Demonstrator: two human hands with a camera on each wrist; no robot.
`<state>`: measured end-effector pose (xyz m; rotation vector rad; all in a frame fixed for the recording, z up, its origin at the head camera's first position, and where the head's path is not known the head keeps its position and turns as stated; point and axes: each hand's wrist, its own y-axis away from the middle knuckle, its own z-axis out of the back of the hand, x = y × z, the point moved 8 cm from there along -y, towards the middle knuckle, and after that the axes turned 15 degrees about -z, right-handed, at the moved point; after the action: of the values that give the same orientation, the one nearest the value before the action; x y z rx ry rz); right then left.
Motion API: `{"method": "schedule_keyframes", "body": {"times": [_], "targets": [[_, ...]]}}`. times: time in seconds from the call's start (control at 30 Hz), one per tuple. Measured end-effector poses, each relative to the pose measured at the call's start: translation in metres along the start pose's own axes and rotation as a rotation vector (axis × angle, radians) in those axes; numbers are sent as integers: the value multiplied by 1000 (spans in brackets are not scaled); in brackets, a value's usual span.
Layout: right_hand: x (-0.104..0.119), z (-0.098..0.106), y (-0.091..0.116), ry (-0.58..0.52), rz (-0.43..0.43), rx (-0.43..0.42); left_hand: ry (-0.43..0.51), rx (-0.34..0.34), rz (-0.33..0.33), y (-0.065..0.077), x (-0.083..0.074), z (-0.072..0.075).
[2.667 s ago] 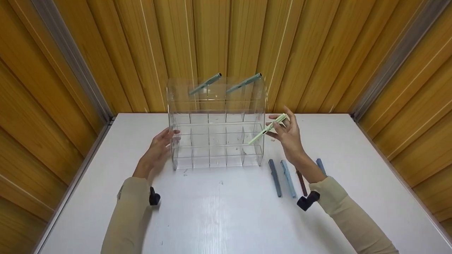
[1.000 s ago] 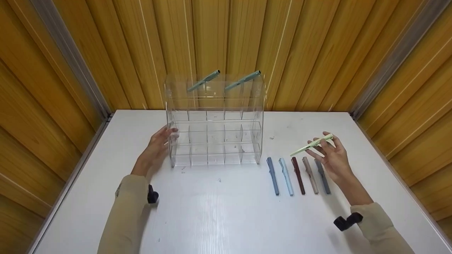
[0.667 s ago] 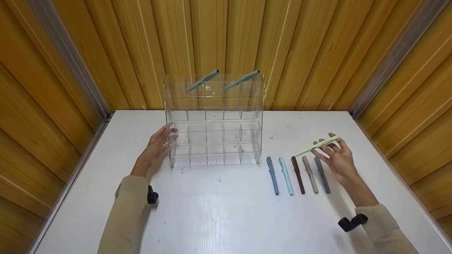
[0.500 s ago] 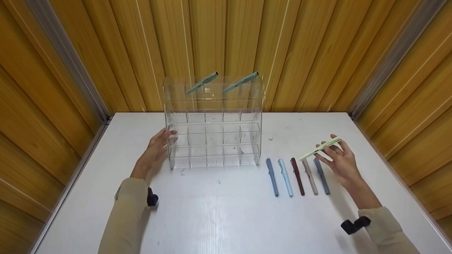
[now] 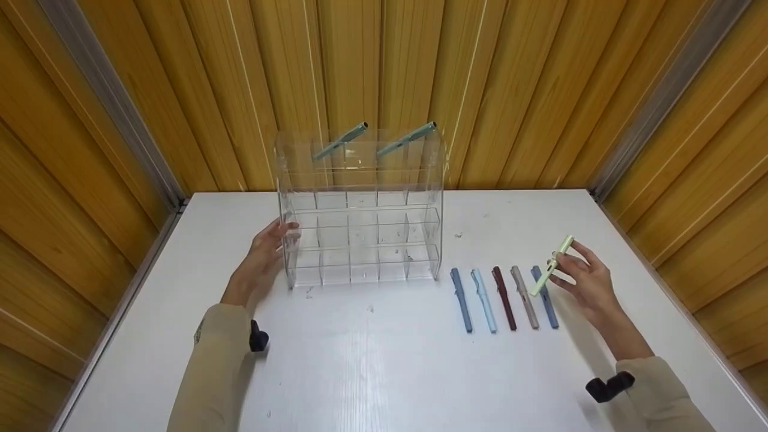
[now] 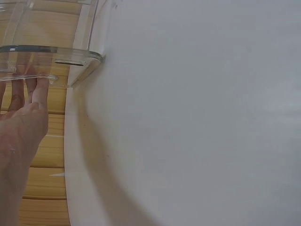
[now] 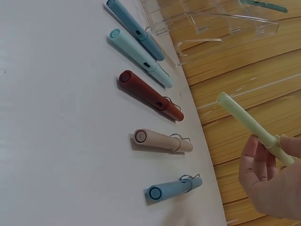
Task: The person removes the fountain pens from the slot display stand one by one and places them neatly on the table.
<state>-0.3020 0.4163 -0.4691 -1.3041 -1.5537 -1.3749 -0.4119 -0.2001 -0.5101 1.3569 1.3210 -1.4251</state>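
A clear acrylic display rack (image 5: 363,237) with rows of compartments stands at the back of the table, and two teal pens (image 5: 341,141) lean in its top row. My left hand (image 5: 262,249) touches the rack's left side; its fingers (image 6: 41,89) look fairly straight against the clear plastic in the left wrist view. Out to the right, my right hand (image 5: 591,285) pinches a pale green pen (image 7: 247,115) between thumb and fingers. That pen tilts, its lower end overlapping the row of pens in the head view.
In that row lie a slate-blue pen (image 5: 461,300), a light blue pen (image 5: 483,301), a dark red pen (image 5: 504,299), a beige pen (image 5: 525,297) and another blue pen (image 5: 547,306). Yellow wood-look walls (image 5: 360,60) enclose the white table (image 5: 360,366).
My right hand has carried the pale green pen from the rack's right side to over the row of pens, lately turning it steeper. My left hand stays at the rack.
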Motion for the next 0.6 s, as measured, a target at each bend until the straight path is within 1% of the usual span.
{"method": "schedule_keyframes", "body": {"times": [0.17,0.37,0.43,0.53,0.6], "targets": [[-2,12,0,73,-19,-45,11,-21,23,2,4,1],[-3,26,-1,123,-38,-95,-29,0,-32,0,-1,0],[-5,32,-2,140,-51,-118,-36,3,-37,0,-1,0],[-11,40,-4,187,-76,-147,-32,-5,-20,0,0,1],[-15,44,-6,266,-90,-172,-21,-12,-6,1,1,1]]}}
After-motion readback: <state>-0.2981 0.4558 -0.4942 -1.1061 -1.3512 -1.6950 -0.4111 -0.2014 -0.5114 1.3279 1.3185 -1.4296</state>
